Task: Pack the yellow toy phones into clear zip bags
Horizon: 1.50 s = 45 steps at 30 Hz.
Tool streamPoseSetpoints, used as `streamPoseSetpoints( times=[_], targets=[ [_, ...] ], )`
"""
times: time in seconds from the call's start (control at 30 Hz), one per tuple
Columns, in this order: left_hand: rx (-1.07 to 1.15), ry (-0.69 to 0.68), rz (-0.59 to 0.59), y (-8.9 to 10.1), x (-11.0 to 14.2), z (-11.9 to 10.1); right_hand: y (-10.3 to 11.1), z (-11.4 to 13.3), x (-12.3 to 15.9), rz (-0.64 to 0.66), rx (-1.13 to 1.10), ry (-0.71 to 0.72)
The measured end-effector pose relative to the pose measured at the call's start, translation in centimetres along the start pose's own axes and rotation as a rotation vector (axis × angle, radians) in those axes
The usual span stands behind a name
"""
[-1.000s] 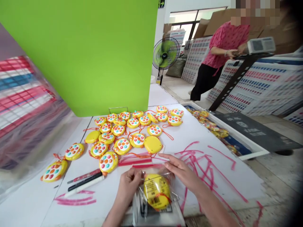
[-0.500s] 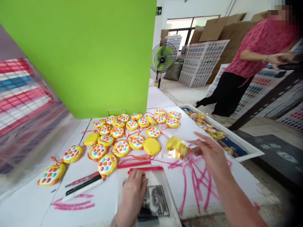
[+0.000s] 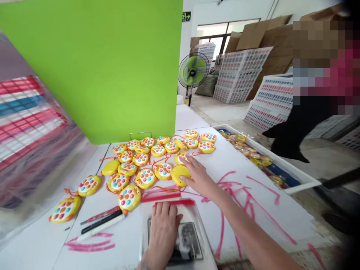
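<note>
My left hand (image 3: 164, 228) lies palm down on clear zip bags (image 3: 201, 236) with red closure strips. Its fingers rest near the upper strip, thumb out to the side. My right hand (image 3: 198, 176) reaches over the toys with thumb and fingers apart. Its thumb is at a yellow toy lying back side up (image 3: 177, 177), and its fingertips cover part of a toy just behind (image 3: 179, 159). No grip on either shows. Several duck-like yellow toys with coloured buttons (image 3: 145, 178) and orange cords spread across the white table.
Pens (image 3: 101, 221) lie left of the bags. A white-rimmed tray (image 3: 302, 185) of bagged toys borders the table's right side. A green panel (image 3: 112, 71) stands behind the toys. Beyond are a fan (image 3: 192, 71), stacked crates (image 3: 236, 75) and a person in black trousers (image 3: 300, 123).
My right hand has let go of a bagged yellow toy and moved left to the loose toys. My left hand's fingers have flattened on the bags. The person behind has moved right.
</note>
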State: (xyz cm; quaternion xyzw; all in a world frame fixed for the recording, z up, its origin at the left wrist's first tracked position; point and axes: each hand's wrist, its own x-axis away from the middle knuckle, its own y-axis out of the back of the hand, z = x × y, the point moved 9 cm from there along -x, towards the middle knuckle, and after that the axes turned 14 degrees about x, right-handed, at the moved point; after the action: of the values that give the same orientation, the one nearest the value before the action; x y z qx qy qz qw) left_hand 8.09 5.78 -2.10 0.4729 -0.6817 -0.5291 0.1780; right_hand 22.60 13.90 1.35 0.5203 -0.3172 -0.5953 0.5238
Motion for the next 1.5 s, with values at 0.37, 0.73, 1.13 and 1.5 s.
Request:
streamPoseSetpoints(
  times=[0.37, 0.73, 1.13, 1.5],
  targets=[
    [-0.042, 0.023, 0.041, -0.2, -1.1, 0.3, -4.3, 3.8, 2.4, 0.260, -0.033, 0.201],
    [0.187, 0.019, 0.000, -0.3, -0.1, 0.9, -1.8, -1.0, 5.9, 0.170, -0.175, -0.012],
    [0.366, -0.016, -0.097, 0.7, -0.1, 1.7, 0.7, 1.3, 7.9, 0.395, -0.681, 0.174],
    [0.268, -0.043, -0.059, 0.7, -0.4, 1.0, -0.5, 1.4, 6.7, 0.256, -0.858, -0.010]
  ],
)
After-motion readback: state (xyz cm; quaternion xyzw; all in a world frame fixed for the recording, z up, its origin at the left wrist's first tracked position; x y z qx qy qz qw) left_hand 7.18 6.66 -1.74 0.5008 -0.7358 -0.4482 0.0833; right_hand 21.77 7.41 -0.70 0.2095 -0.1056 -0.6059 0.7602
